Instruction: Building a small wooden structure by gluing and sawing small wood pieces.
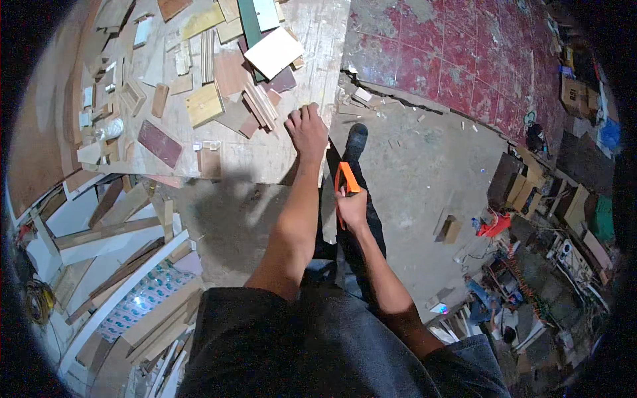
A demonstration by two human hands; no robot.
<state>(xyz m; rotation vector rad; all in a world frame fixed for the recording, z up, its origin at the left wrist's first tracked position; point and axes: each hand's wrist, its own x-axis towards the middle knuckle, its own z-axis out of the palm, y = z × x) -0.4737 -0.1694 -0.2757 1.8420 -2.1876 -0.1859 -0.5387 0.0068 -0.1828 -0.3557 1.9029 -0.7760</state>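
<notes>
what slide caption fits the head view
Left hand on a wood-strewn table, right hand gripping an orange-handled tool beside its edge.

Wood, plastic and cloth; mostly matt surfaces
Worktop (262, 156): pale wood, scuffed, matt. Orange handle (351, 178): smooth, plastic-looking. White panel (275, 53): smooth, even finish. Yellowish block (204, 105): bare wood, matt. Maroon board (160, 143): smooth-looking, dull. Shirt (298, 348): dark matt cloth. Grey floor (431, 159): rough, concrete-like.

There were one left hand (308, 134), one right hand (352, 207), one orange-handled tool (350, 178), one dark shoe (357, 135), one pale wooden tabletop (260, 160), one green strip (250, 23) and wood offcuts (205, 105) too numerous to count exactly.
</notes>
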